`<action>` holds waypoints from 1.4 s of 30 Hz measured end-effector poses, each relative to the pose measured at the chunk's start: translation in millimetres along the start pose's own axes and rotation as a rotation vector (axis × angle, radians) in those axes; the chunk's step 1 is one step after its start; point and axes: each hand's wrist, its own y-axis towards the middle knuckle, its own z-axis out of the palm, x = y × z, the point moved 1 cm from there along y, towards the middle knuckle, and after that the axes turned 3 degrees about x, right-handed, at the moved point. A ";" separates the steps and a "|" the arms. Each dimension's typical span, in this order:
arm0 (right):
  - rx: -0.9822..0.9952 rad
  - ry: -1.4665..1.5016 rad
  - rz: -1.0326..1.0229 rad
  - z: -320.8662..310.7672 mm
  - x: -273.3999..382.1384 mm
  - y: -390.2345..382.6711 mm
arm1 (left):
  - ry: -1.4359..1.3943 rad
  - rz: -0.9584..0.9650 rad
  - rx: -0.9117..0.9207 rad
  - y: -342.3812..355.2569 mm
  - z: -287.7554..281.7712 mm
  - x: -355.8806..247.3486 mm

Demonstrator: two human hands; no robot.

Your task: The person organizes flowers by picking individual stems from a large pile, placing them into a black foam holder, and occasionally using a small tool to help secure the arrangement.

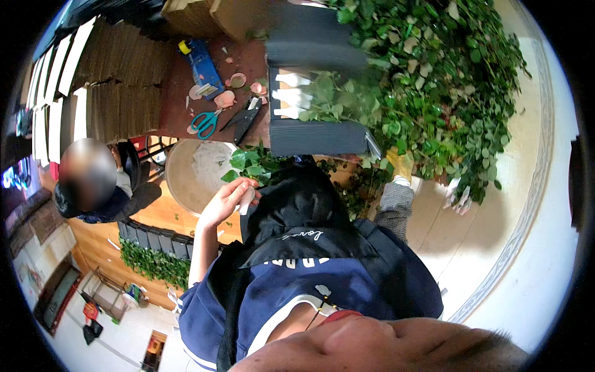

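My left hand (229, 201) is closed around a leafy green stem (251, 166), whose white-sleeved end (246, 201) sticks out below the fingers. It is beside a large pale tub (180, 186). My right hand (401, 165), in a yellow glove, reaches to the lower edge of a big heap of leafy stems (434, 80); its fingers are mostly hidden among the leaves. Between the hands and farther off, a black corrugated box (310, 137) lies open on the table, with several white-sleeved stem ends (291, 96) in a row and their leaves pointing right.
On the dark red table (176, 118) lie teal-handled scissors (204, 124), a black stapler-like tool (245, 121), a blue tool (207, 71) and pink petals (225, 98). Stacked cardboard (121, 56) stands left. Another person (102, 198) sits below it, near a row of black boxes with leaves (152, 248).
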 end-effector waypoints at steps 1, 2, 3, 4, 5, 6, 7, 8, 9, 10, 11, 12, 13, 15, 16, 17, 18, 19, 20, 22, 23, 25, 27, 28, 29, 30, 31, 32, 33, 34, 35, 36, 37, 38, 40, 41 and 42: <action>0.041 0.011 0.024 -10.2 8.3 -10.6 | 0.051 -0.011 0.004 -2.3 1.3 -5.3; 0.088 0.041 0.038 -17.7 17.9 -23.9 | 0.101 -0.019 0.009 -3.7 3.3 -7.9; 0.114 0.077 0.064 -9.6 43.2 -49.4 | 0.063 -0.054 0.026 -7.3 6.5 -6.3; 0.204 0.072 0.031 -19.1 48.3 -62.5 | 0.102 -0.054 0.063 -4.3 5.1 0.4; 0.092 -0.114 0.116 -20.1 52.5 -70.5 | 0.084 -0.054 0.110 0.6 7.4 5.9; -0.009 -0.296 0.217 -13.0 57.2 -80.4 | 0.060 -0.054 0.144 1.7 11.1 9.1; -0.026 -0.747 0.106 -11.3 65.8 -91.5 | 0.061 -0.078 0.183 9.1 25.5 16.2; -0.029 -1.186 0.011 4.1 65.5 -105.9 | 0.120 -0.089 0.237 13.1 31.8 13.0; 0.108 -1.190 -0.138 19.8 58.3 -121.2 | 0.161 -0.118 0.287 20.2 42.9 6.5; 0.252 -1.193 -0.300 40.5 50.4 -136.0 | 0.196 -0.140 0.328 29.1 54.6 0.9; 0.361 -1.222 -0.368 67.5 38.9 -149.9 | 0.256 -0.162 0.396 39.5 63.1 -3.6; 0.466 -1.264 -0.443 95.9 30.7 -158.4 | 0.315 -0.158 0.438 49.3 74.0 -10.2; 0.538 -1.284 -0.520 117.8 15.7 -159.7 | 0.363 -0.126 0.490 58.6 83.0 -12.2; 0.568 -1.247 -0.604 143.4 -22.3 -161.3 | 0.425 -0.066 0.563 78.6 112.1 -10.1; 0.547 -1.163 -0.605 147.9 -40.6 -157.9 | 0.445 -0.043 0.590 82.8 121.1 -15.3; 0.519 -1.051 -0.590 147.9 -53.7 -155.6 | 0.473 -0.019 0.652 86.0 126.0 -20.9; 0.488 -0.851 -0.522 144.3 -65.3 -150.8 | 0.517 0.034 0.651 87.3 128.5 -25.0; 0.462 -0.622 -0.414 138.6 -77.0 -147.2 | 0.447 0.040 0.627 90.2 125.1 -28.9; 0.451 -0.337 -0.281 133.4 -83.2 -142.5 | 0.378 0.044 0.596 90.4 120.4 -34.2; 0.509 0.008 -0.154 131.0 -93.5 -146.6 | 0.312 0.007 0.628 85.1 112.8 -48.4; 0.644 0.180 -0.144 137.7 -73.9 -156.5 | 0.282 0.006 0.657 83.6 109.9 -49.1; 0.760 0.352 -0.127 148.7 -67.2 -171.9 | 0.244 -0.006 0.696 80.2 106.3 -46.5; 0.523 0.531 0.072 153.2 -113.4 -168.5 | 0.281 0.028 0.639 79.0 108.1 -46.4; 0.441 0.592 0.131 153.3 -134.5 -163.4 | 0.289 0.024 0.645 77.0 107.2 -45.6; 0.308 0.146 -0.054 152.6 -131.1 -155.3 | 0.314 0.057 0.605 76.2 103.5 -43.2; 0.280 0.013 -0.268 142.2 -128.0 -155.5 | 0.339 0.090 0.567 75.1 98.9 -40.2; 0.207 -0.139 -0.488 134.3 -100.1 -162.5 | 0.297 0.061 0.548 76.5 89.0 -37.8; 0.108 -0.283 -0.689 126.6 -70.6 -169.4 | 0.245 0.072 0.592 79.6 77.3 -30.3; 0.066 -0.507 -0.808 115.5 -39.2 -180.2 | 0.188 0.049 0.590 79.2 69.3 -26.9; 0.007 -0.739 -0.912 103.7 -21.3 -188.1 | 0.135 0.019 0.603 79.0 62.6 -25.5; -0.044 -0.848 -0.923 92.4 -15.1 -184.7 | 0.065 -0.005 0.620 85.7 46.4 -17.4; -0.086 -0.856 -0.911 86.3 -11.0 -188.2 | 0.056 0.009 0.598 92.2 26.9 -7.2; -0.005 -0.999 -1.005 86.9 -3.7 -188.9 | 0.047 0.010 0.566 92.7 10.2 -5.1; 0.058 -1.154 -1.083 87.8 1.5 -191.3 | 0.004 -0.079 0.472 97.3 -20.5 3.7; 0.087 -0.983 -1.162 90.0 -3.2 -197.1 | -0.051 -0.085 0.478 114.6 -56.7 8.0; 0.185 -1.033 -1.077 91.9 -10.6 -191.0 | 0.004 -0.076 0.433 110.4 -53.8 1.6; 0.284 -1.077 -0.989 92.2 -17.1 -185.2 | 0.057 -0.064 0.388 108.1 -49.4 -4.2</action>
